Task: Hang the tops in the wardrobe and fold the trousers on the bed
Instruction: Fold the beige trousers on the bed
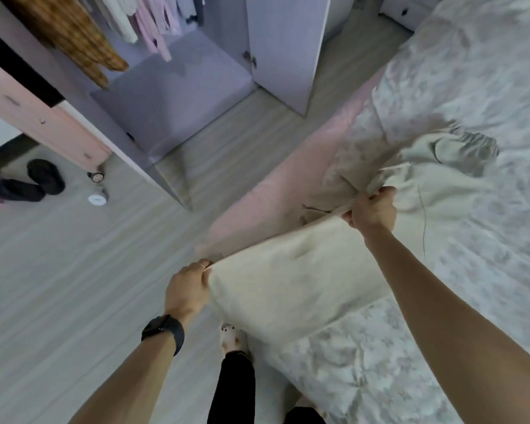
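Observation:
Cream trousers (288, 280) stretch between my two hands over the edge of the bed (487, 87). My left hand (187, 289) pinches one end of the cloth near the floor side. My right hand (372, 208) grips the other end above the patterned bedspread. The gathered waistband (459, 148) lies further up on the bed. The open wardrobe (172, 87) stands across the floor at the upper left, with tops hanging inside: an orange checked one (74, 35) and pink ones (156, 26).
A white wardrobe door (285, 47) stands open towards the bed. A pink door or panel with a castor (43, 117) is at the left. Dark slippers (31, 182) lie on the wooden floor. My own foot (233, 338) is beside the bed.

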Motion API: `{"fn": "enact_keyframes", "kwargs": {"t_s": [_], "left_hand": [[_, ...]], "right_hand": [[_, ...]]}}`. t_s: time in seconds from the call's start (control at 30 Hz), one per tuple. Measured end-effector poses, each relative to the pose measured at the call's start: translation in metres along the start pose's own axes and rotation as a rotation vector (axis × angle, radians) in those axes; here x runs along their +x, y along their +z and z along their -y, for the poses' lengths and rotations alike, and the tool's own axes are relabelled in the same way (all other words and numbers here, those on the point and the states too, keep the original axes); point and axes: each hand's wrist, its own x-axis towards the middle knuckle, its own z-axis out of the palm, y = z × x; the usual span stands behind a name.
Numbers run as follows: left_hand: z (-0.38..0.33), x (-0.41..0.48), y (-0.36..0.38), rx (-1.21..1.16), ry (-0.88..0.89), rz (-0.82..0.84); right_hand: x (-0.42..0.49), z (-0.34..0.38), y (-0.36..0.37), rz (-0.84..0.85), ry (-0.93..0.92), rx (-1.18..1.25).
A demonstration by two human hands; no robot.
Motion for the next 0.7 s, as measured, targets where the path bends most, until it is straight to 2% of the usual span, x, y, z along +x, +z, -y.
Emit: {"fn": "enact_keyframes", "kwargs": {"t_s": [0.1,0.17,0.23,0.3,0.33,0.47,0.7], "left_hand": [[0.018,0.049,0.009,0.089,-0.089,0.126],[0.017,0.065,0.019,0.17,-0.111,0.258],[0.004,0.073,0.027,0.102,-0.073,0.292],[-0.024,0.07,0.03,-0.046,0.0,0.25],[-0.039,0.072,0.028,-0.107,0.042,0.238],[-0.099,0.086,0.017,-0.206,0.191,0.272],[-0.225,0.131,0.0,-0.108,0.456,0.38]], "right_hand": [[0.018,-0.007,0.039,0.178,0.013,-0.081],[0.015,-0.027,0.054,0.255,-0.094,-0.303],[-0.003,-0.049,0.064,0.193,-0.279,-0.524],[-0.029,-0.066,0.066,0.137,-0.441,-0.637],[-0.04,-0.07,0.066,0.133,-0.462,-0.652],[-0.071,-0.08,0.054,0.142,-0.318,-0.576],[-0.049,-0.086,-0.019,-0.098,-0.08,-0.377]]}}
